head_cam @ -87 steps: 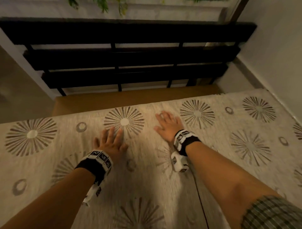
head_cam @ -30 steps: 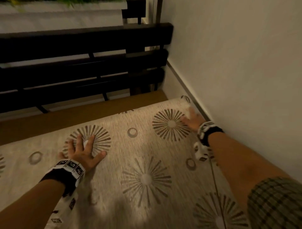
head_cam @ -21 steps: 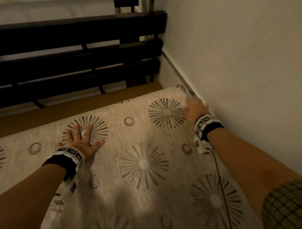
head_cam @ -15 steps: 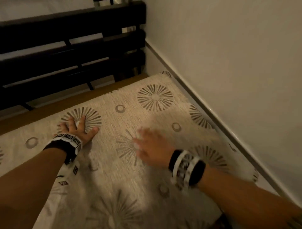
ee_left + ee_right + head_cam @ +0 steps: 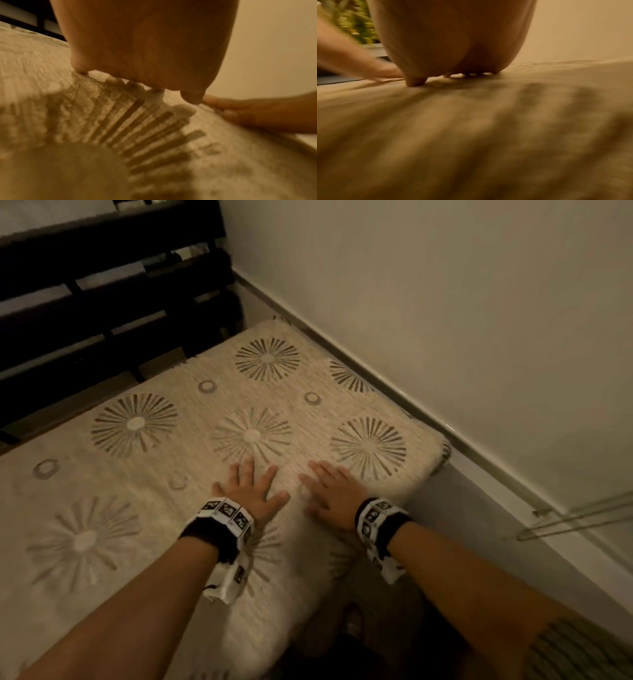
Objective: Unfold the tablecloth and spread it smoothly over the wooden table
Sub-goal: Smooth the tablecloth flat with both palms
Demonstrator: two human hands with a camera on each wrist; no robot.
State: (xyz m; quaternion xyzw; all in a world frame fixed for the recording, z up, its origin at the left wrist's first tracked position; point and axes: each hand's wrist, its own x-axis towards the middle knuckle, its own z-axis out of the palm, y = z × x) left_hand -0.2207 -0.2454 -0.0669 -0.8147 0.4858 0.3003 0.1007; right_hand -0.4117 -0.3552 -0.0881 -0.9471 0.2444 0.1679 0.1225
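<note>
Tablecloth (image 5: 212,419): beige, woven, brown sunburst and ring motifs; lies spread over the table (image 5: 68,419), draped over the near and right-hand edges, a strip of bare wood showing along the far side. Left hand (image 5: 251,489): flat on the cloth, fingers straight and splayed, holding nothing. Right hand (image 5: 330,491): flat just beside it, fingers extended (outline blurred), thumbs nearly meeting. Wrist views: palms down, fingertips on the weave. Surroundings: dark slatted bench (image 5: 113,299) behind; pale wall (image 5: 445,302) right.
</note>
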